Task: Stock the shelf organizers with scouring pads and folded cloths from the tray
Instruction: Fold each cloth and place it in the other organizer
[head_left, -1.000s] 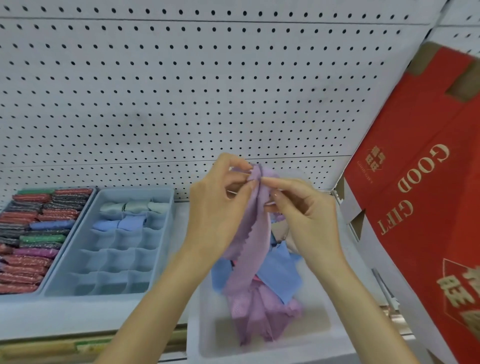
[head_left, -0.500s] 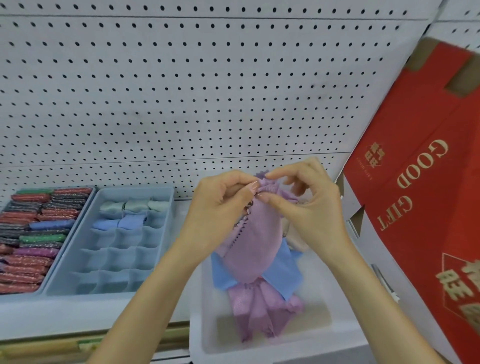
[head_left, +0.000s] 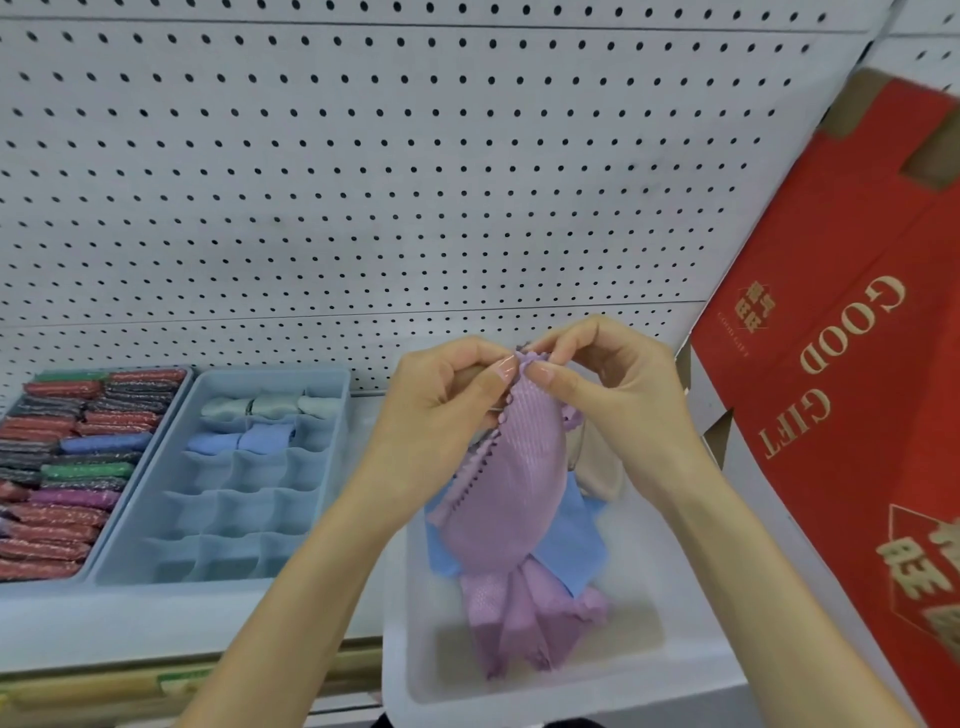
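Note:
A purple cloth (head_left: 506, 488) with a scalloped edge hangs over the white tray (head_left: 685, 670). My left hand (head_left: 441, 410) and my right hand (head_left: 608, 384) both pinch its top edge, thumbs almost touching. Below it in the tray lie a blue cloth (head_left: 571, 545), another purple cloth (head_left: 524, 618) and a beige one (head_left: 597, 467). Left of the tray stands the blue divided organizer (head_left: 332, 467); its back rows hold folded pale green cloths (head_left: 270, 406) and blue cloths (head_left: 244, 441). Farther left, a second organizer (head_left: 171, 410) is packed with glittery scouring pads (head_left: 57, 493).
A white pegboard wall (head_left: 415, 182) backs the shelf. A red "GOOD GIFT" cardboard box (head_left: 841, 395) leans in at the right, close to my right forearm. The shelf's front edge with a price strip (head_left: 104, 686) runs along the bottom left.
The cloth hung long and narrow a second ago; my hands have gathered it, bringing the top edges together, so it now hangs shorter and wider. My right hand rose level with the left.

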